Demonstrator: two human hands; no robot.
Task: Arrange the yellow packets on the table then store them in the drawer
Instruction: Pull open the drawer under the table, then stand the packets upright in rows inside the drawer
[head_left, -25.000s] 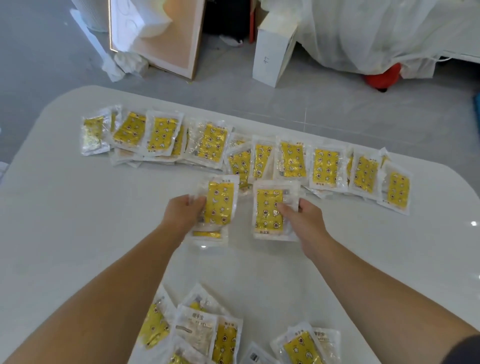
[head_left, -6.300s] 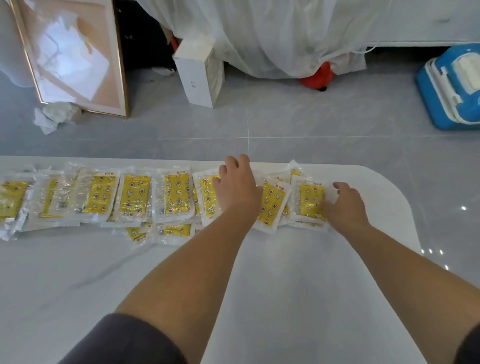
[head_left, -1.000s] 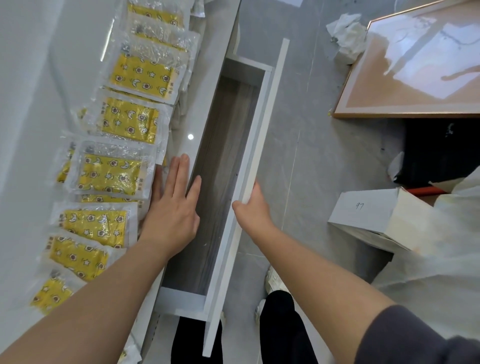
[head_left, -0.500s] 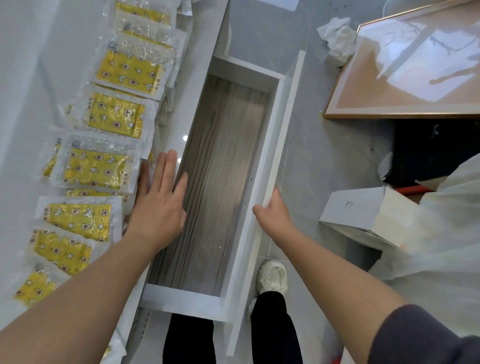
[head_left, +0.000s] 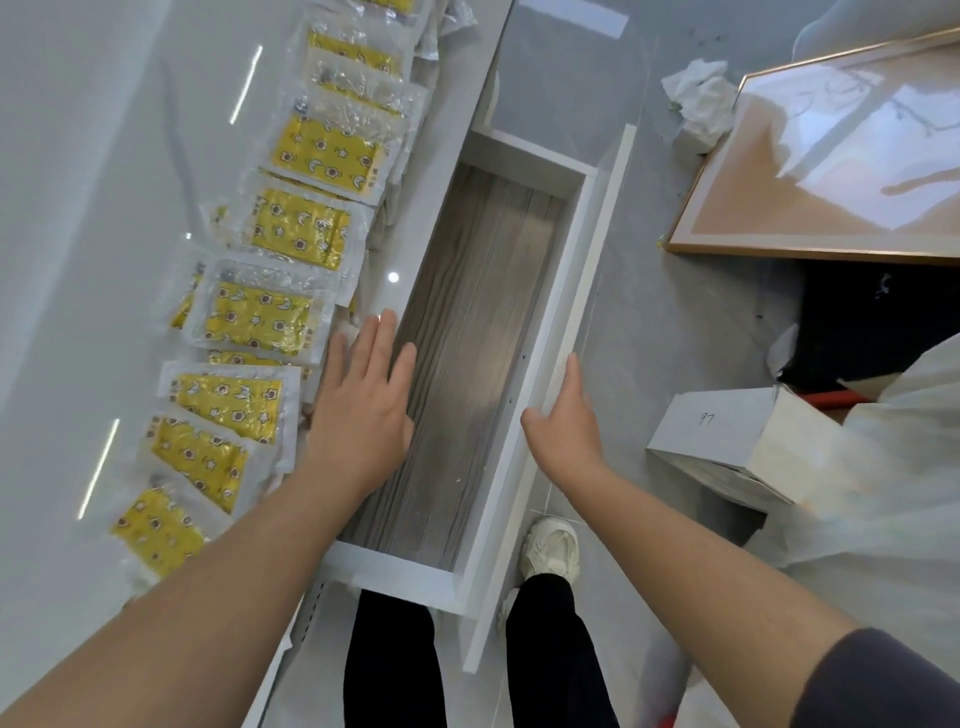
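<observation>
A row of several yellow packets (head_left: 260, 322) in clear wrappers overlaps along the edge of the white table (head_left: 93, 208). Below that edge a white drawer (head_left: 587, 260) stands pulled out, and its grey wood-grain bottom is bare. My left hand (head_left: 363, 410) lies flat with straight fingers on the table edge beside the packets, its fingertips reaching over the drawer. My right hand (head_left: 566, 421) grips the drawer's front panel, thumb on the inner side and the other fingers on the outer side.
On the grey floor to the right lie a gold-framed panel (head_left: 831, 156), crumpled paper (head_left: 698, 101), a white box (head_left: 727, 441) and a white sheet (head_left: 893, 467). My legs and a white shoe (head_left: 550, 545) stand under the drawer's near end.
The drawer has slid further out of the table, pulled by my right hand on its front. My left hand has stayed flat on the table edge.
</observation>
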